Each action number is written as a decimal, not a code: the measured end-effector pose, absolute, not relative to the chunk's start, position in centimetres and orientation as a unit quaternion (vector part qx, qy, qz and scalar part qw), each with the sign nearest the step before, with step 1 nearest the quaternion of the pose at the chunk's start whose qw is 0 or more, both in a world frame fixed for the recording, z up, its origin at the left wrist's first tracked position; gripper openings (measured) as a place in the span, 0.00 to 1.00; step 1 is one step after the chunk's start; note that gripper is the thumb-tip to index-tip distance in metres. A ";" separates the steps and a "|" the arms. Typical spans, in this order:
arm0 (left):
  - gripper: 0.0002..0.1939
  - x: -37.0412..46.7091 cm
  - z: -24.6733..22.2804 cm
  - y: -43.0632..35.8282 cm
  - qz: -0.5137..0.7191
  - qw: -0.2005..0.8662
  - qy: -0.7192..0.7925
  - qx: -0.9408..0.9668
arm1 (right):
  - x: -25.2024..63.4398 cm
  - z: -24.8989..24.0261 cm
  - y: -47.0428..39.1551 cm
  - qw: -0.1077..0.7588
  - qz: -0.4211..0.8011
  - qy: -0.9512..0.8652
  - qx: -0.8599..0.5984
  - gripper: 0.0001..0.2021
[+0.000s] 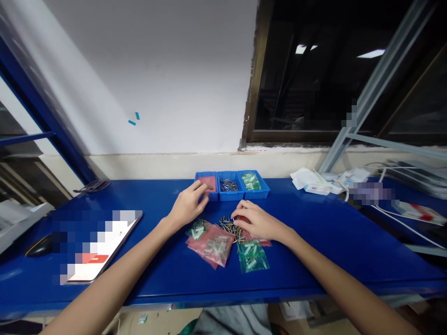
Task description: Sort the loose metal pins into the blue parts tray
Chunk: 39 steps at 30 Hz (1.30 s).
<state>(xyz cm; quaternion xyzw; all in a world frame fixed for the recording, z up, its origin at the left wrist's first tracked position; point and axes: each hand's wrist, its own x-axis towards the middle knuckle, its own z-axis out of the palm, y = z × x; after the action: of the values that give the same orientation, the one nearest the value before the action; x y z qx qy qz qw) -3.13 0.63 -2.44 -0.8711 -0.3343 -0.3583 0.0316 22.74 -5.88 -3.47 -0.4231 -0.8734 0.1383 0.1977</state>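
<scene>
My left hand (192, 202) reaches to the left blue bin, fingers over its front edge by a red plastic bag (207, 181), thumb held apart. Over a loose heap of small metal screws (227, 225), my right hand (260, 222) has its thumb and fingers drawn together; whatever lies between the tips is too small to make out. Filled red bags (216, 246) lie on the table in front of the heap. A green bag (253, 257) with white plugs rests below my right hand, and a smaller green bag (198, 229) is under my left wrist.
Beside the left bin stand a middle blue bin (230, 193) of screws and a right blue bin (256, 188) of green bags. A tablet-like panel (104, 251) and a black mouse (38, 246) lie left. White packets (310, 181) and cables (408, 223) lie right.
</scene>
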 end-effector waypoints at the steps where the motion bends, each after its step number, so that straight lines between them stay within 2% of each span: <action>1: 0.11 -3.1 -2.4 0.6 -0.353 0.031 -0.335 -0.873 | 22.8 -3.5 -5.8 0.201 0.140 -0.873 -0.422 0.08; 12: 0.11 -3.2 -1.8 0.2 -0.326 0.051 -0.333 -0.883 | 22.8 -3.7 -5.6 0.240 0.141 -0.860 -0.427 0.02; 21: 0.12 -3.0 -1.4 0.1 -0.323 0.063 -0.325 -0.887 | 22.8 -3.8 -5.6 0.261 0.119 -0.859 -0.425 0.03; 32: 0.12 0.3 1.2 -2.8 -0.353 0.050 -0.324 -0.876 | 23.1 -4.2 -5.4 0.307 0.165 -0.839 -0.417 0.04; 35: 0.12 0.1 1.6 -2.7 -0.346 0.075 -0.324 -0.877 | 23.1 -4.3 -5.3 0.311 0.171 -0.836 -0.418 0.05; 39: 0.12 -0.6 1.6 -2.3 -0.328 0.160 -0.347 -0.864 | 23.1 -4.8 -5.0 0.320 0.176 -0.833 -0.417 0.05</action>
<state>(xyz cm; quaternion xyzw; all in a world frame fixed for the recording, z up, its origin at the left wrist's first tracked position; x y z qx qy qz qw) -0.60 -2.34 1.58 -0.8639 -0.3473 -0.3278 0.1603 23.11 -5.00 -4.77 -0.4167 -0.8325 0.1757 0.3200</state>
